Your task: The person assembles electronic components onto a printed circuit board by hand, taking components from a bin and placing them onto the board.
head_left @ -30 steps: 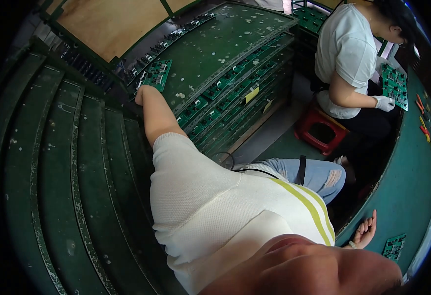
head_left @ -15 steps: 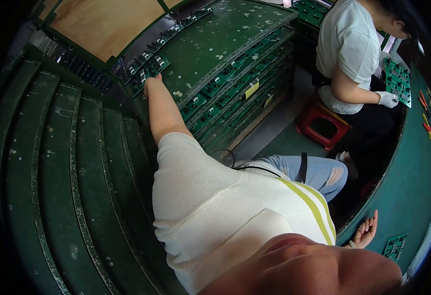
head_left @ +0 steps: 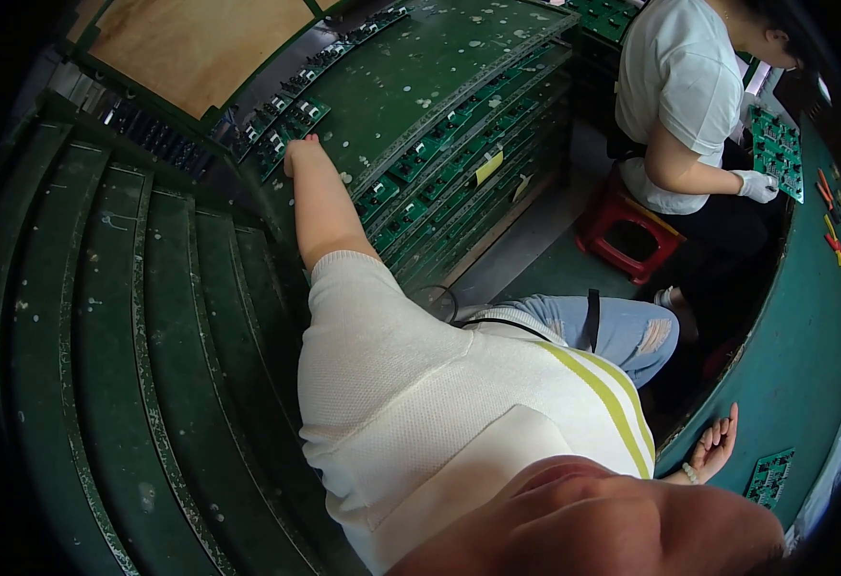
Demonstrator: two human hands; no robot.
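My left hand (head_left: 301, 154) reaches to the corner of a green rack top. Its fingers are partly hidden and look curled closed at the near edge of a green circuit board (head_left: 296, 127) with white and black parts. Along the rack's far-left edge, more such boards (head_left: 343, 48) stand in a row. My right hand (head_left: 716, 447), with a beaded bracelet at the wrist, rests at the edge of the green bench (head_left: 775, 365). Its fingers are stretched out and hold nothing. Just beside it lies a single circuit board (head_left: 770, 478).
A co-worker (head_left: 675, 86) in a white shirt sits on a red stool (head_left: 631, 240), a gloved hand on a circuit board panel (head_left: 775, 154). Hand tools (head_left: 833, 240) lie on the bench. Shelves of boards (head_left: 439, 158) fill the rack. Green steel shelving (head_left: 104, 317) stands at left.
My left hand has shifted slightly up against the board's near edge, its fingers looking more curled. My right hand has barely moved.
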